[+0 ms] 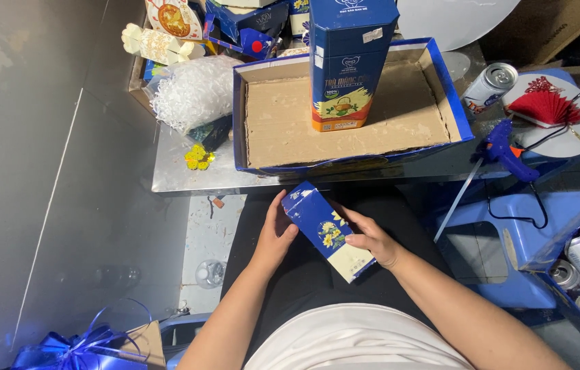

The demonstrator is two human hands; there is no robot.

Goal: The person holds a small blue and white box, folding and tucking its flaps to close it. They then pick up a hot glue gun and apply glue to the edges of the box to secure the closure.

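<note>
- Both your hands are on one item: the small blue rectangular carton with a yellow flower print and a cream lower end [327, 231], held over your lap, below the near edge of the metal tabletop [173, 179].
- Your left hand [275, 236] grips the carton's upper left edge, thumb laid across the blue face, fingers wrapped behind.
- Your right hand [372, 241] grips the right edge lower down, fingertips on the printed face.
- Long axis of the carton: diagonal, blue end up and to your left, cream end down and to your right. Each hand holds one long side; neither covers an end.
- Just beyond the carton, on the tabletop, lies a shallow blue tray-shaped box lid with a brown card lining [455, 113]; a tall dark blue hexagonal box [348, 65] stands upright inside it.
- Your left hand sits nearer the carton's upper end and the tray's near wall; your right sits nearer the cream end.
- To your right, apart from the carton: a blue glue gun [506, 151] and a blue plastic stool [509, 240].
</note>
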